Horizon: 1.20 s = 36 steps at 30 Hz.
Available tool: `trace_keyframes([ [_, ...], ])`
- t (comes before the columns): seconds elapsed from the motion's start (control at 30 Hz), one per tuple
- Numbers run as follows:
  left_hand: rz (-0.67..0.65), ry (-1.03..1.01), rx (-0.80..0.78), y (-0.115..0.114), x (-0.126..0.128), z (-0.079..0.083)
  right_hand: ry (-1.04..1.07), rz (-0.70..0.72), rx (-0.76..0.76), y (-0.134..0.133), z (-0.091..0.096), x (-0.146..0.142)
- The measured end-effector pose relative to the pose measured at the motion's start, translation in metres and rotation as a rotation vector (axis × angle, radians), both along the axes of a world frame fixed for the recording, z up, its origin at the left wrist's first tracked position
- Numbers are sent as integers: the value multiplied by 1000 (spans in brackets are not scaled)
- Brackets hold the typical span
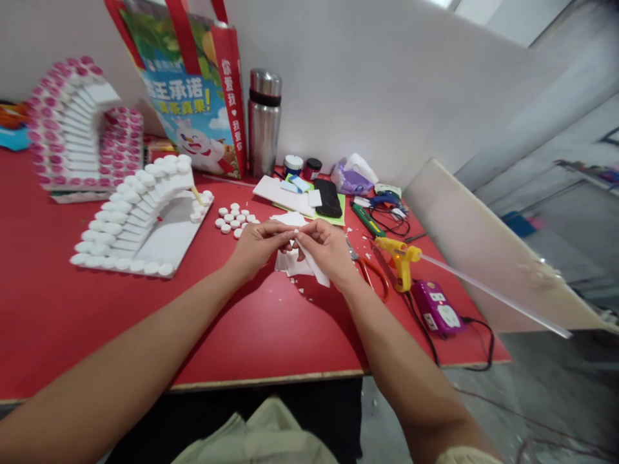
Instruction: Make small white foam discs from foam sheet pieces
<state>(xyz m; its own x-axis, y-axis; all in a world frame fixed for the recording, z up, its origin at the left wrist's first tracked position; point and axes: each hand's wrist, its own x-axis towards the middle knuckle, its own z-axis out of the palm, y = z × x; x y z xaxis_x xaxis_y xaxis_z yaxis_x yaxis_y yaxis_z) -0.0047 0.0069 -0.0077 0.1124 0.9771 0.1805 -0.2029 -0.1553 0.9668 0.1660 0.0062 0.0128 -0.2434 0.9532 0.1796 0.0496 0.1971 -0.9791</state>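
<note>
My left hand (260, 243) and my right hand (326, 248) meet over the middle of the red table (97, 303), fingers pinched together. Both grip a small white foam piece (316, 270) whose strip hangs below my right hand. More white foam scraps (289, 263) lie on the table just under the hands. A cluster of white round caps (235, 218) sits just beyond my left hand. Left of them stands a white stepped model (140, 216) edged with white caps.
A pink-capped stepped model (80, 125) stands at the back left. A printed bag (193, 90) and a steel flask (264, 122) stand by the wall. A yellow glue gun (401, 258), orange-handled scissors (374, 274), a purple power strip (438, 308) and cables lie to the right, near a leaning board (478, 245).
</note>
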Motion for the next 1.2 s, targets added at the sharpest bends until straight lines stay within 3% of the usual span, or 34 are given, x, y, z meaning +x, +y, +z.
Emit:
trace_keyframes([
  [0.13,-37,-35,-97,3,-4,1,-122,72,118,3,-4,6],
  [0.3,21,124,75,2,-2,3,-115,48,99,5,-6,5],
  [0.43,83,218,146,1,1,0,32,30,-84,4,-2,4],
  [0.57,29,175,26,2,0,-3,215,74,-394,6,5,8],
  [0.67,5,143,-19,3,-2,-2,177,77,-426,7,7,9],
  [0.8,21,122,-46,1,0,1,3,-8,-252,4,3,2],
  [0.93,96,106,-75,-4,7,3,-359,-264,157,-4,-1,-7],
  [1.03,97,98,-62,-3,7,3,-518,-304,341,-10,-1,-9],
  [1.1,84,80,-59,-2,5,3,-423,-219,217,-10,2,-7],
  [1.2,70,43,-61,0,2,3,-62,-8,-241,-6,8,-2],
])
